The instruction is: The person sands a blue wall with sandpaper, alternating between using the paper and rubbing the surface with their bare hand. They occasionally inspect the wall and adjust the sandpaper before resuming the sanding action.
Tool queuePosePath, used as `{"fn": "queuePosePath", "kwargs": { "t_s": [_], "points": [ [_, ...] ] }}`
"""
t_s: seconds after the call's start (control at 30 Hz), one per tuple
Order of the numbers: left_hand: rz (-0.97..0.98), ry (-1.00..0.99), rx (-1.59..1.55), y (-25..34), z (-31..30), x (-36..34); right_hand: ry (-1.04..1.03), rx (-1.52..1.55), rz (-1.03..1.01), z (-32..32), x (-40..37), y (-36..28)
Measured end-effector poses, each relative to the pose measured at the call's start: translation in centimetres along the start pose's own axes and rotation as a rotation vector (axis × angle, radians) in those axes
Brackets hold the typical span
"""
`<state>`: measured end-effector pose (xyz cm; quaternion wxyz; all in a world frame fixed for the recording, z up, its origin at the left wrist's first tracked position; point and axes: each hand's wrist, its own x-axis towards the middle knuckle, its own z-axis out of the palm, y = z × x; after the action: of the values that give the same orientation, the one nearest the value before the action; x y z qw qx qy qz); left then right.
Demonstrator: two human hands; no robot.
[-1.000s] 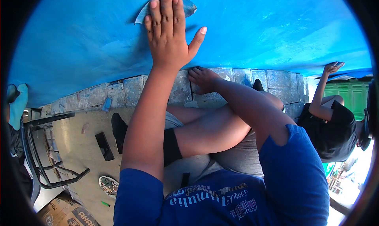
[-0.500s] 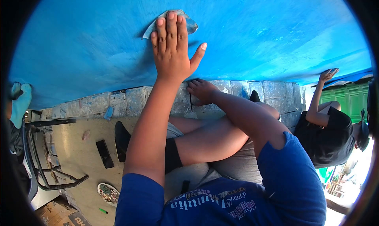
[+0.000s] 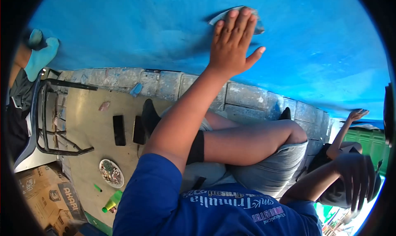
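Observation:
My left hand (image 3: 233,44) lies flat against the blue wall (image 3: 144,34), fingers stretched out over a thin greyish sheet (image 3: 259,27) that looks like sandpaper. The sheet is pinned between the fingers and the wall, its edges showing on both sides. My right hand (image 3: 355,176) is raised at the right, away from the wall. It is blurred, but its fingers hang apart with nothing visible in them.
Paving blocks (image 3: 161,85) line the wall's foot. On the left are a black metal frame (image 3: 66,151), two phones (image 3: 119,130), a plate (image 3: 111,173), a green bottle (image 3: 112,201) and a cardboard box (image 3: 51,201). Another person's gloved hand (image 3: 41,56) is left; a person in black (image 3: 330,186) sits right.
My left hand and the sheet have moved right along the wall. My right hand has left the paving blocks and swung out to the right. The view has shifted too.

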<state>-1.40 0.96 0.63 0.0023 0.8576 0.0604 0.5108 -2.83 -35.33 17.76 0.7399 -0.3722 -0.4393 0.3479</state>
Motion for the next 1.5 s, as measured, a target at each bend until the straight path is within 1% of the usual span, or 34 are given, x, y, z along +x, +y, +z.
{"fn": "queuePosePath", "kwargs": {
  "t_s": [0.03, 0.07, 0.1, 0.13, 0.17, 0.2, 0.27, 0.3, 0.43, 0.5, 0.53, 0.6, 0.67, 0.7, 0.77, 0.9, 0.93, 1.0, 1.07, 1.1, 1.17, 1.2, 1.23, 1.27, 1.3, 1.33, 1.37, 1.4, 1.5],
  "points": [
    [-0.019, -0.017, -0.011, 0.0, 0.0, 0.0, 0.117, 0.118, -0.085, -0.8, -0.7, 0.2],
    [-0.028, -0.033, -0.033, 0.2, 0.1, 0.0, 0.172, 0.198, -0.106, -2.4, -1.0, 0.8],
    [-0.033, -0.038, -0.017, 0.1, 0.3, -0.1, 0.161, 0.219, -0.022, -2.8, -0.5, 2.4],
    [-0.027, -0.025, -0.028, 0.1, 0.1, 0.0, 0.146, 0.169, 0.139, -2.5, 0.3, 4.4],
    [-0.021, -0.015, -0.039, -0.2, -0.1, -0.1, 0.241, -0.228, 0.531, -1.1, 2.4, 6.2],
    [-0.016, -0.005, -0.044, -0.1, -0.1, 0.0, 0.442, -0.201, 0.658, 0.5, 2.9, 7.9],
    [-0.009, 0.026, -0.075, 0.4, 0.2, 0.2, 0.284, 0.342, 0.334, 2.1, 0.7, 5.3],
    [-0.020, 0.056, -0.072, -0.1, -0.1, 0.1, 0.268, 0.349, 0.341, 1.8, 0.9, 5.3],
    [-0.025, 0.022, -0.089, 0.0, -0.4, -0.1, 0.095, -0.257, 0.516, 0.3, 0.9, 5.0],
    [0.007, -0.011, 0.002, -0.2, -0.5, -0.1, 0.058, -0.563, 0.571, -0.4, -0.3, 4.9],
    [0.017, -0.013, -0.013, -0.2, -0.3, 0.2, 0.077, -0.564, 0.568, -1.0, -1.7, 4.9],
    [0.012, 0.001, 0.012, -0.3, -0.3, 0.0, 0.368, -0.151, 0.277, -2.3, -6.7, 5.7],
    [-0.012, -0.014, 0.032, -0.2, -0.3, 0.0, 0.604, 0.272, -0.007, -3.4, -8.8, 6.7],
    [-0.001, -0.021, 0.027, -0.1, -0.5, -0.1, 0.594, 0.283, 0.013, -3.8, -8.2, 7.2],
    [0.014, -0.013, 0.031, -0.2, -0.5, 0.0, 0.322, -0.046, 0.203, -5.1, -5.4, 8.3],
    [0.020, 0.012, 0.056, -0.2, -0.2, -0.1, -0.173, -0.730, 0.483, -5.9, 2.4, 11.7],
    [0.027, 0.019, 0.068, -0.2, -0.3, -0.2, -0.130, -0.648, 0.676, -2.7, 7.7, 13.9],
    [0.014, -0.033, 0.049, -0.1, -0.6, -0.2, -0.131, -1.090, 0.955, -5.5, 7.9, 18.9],
    [0.011, -0.048, 0.070, 0.0, -1.0, 0.0, -0.149, -1.173, 0.991, -7.4, 6.4, 22.3],
    [0.000, -0.046, 0.070, 0.2, -1.0, 0.2, -0.160, -1.172, 0.976, -6.9, 7.2, 22.0],
    [-0.017, -0.046, 0.037, 0.5, -1.4, 1.5, -0.492, -1.272, 1.259, -6.0, 8.5, 20.7],
    [-0.017, -0.042, 0.041, 0.4, -2.4, 3.4, -0.495, -1.276, 1.254, -6.4, 8.5, 21.0],
    [-0.027, -0.011, -0.003, 0.2, -3.6, 5.4, -0.411, -1.170, 1.181, -7.0, 8.3, 21.5],
    [-0.038, 0.015, -0.049, 0.0, -4.2, 6.2, -0.328, -1.060, 1.111, -7.4, 7.9, 22.1],
    [-0.030, -0.003, -0.010, -0.4, -4.3, 6.0, -0.326, -1.055, 1.115, -7.7, 7.5, 22.6],
    [-0.029, -0.004, -0.013, -0.5, -3.4, 4.1, -0.330, -1.120, 1.106, -8.0, 7.3, 23.0],
    [-0.050, 0.003, 0.012, -0.7, -1.6, 0.6, -0.334, -1.191, 1.090, -8.3, 7.5, 23.1],
    [-0.068, 0.016, 0.038, -1.0, -0.1, -1.7, -0.327, -1.201, 1.081, -8.4, 7.7, 23.0],
    [-0.044, 0.041, 0.081, -1.0, 1.3, -4.2, -0.347, -1.189, 1.154, -7.8, 7.9, 22.2]
  ]
}}
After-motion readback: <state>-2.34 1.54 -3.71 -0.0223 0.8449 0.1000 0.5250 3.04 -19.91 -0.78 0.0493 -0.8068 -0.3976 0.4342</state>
